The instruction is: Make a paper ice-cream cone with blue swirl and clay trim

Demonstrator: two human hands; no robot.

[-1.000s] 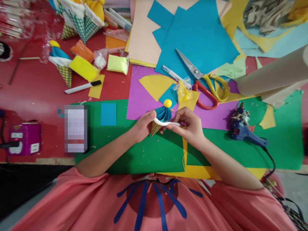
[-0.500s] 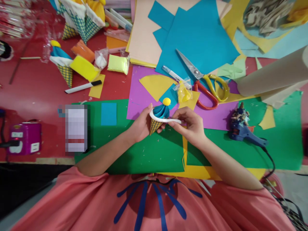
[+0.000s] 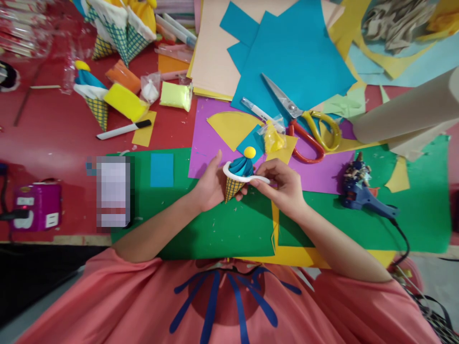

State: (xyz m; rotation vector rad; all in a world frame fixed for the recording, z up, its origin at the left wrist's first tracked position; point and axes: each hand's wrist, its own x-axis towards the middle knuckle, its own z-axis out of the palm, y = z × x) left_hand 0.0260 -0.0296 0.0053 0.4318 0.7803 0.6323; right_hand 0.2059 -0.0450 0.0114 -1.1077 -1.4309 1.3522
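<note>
My left hand [image 3: 211, 187] holds a small paper ice cream cone [image 3: 233, 188], yellow with a dark grid, its tip pointing down. Blue folded swirls [image 3: 241, 166] fill its top, and a yellow ball [image 3: 249, 152] sits above them. A white clay strip [image 3: 229, 175] curves along the cone's rim. Its loose end stretches to the right, pinched between the thumb and fingers of my right hand [image 3: 283, 184]. The left thumb is raised off the cone, while the other left fingers pass behind it and are partly hidden.
Large scissors [image 3: 294, 112], a marker [image 3: 263, 112] and a bagged yellow lump [image 3: 274, 138] lie beyond my hands. A blue glue gun [image 3: 366, 196] with its cord rests at right. Leftward are a pixelated device [image 3: 113, 193], clay packs [image 3: 125, 102] and a finished cone [image 3: 95, 98].
My left thumb has lifted away from the strip and cone. The cone has shifted very slightly right; the right hand still pinches the strip's end.
</note>
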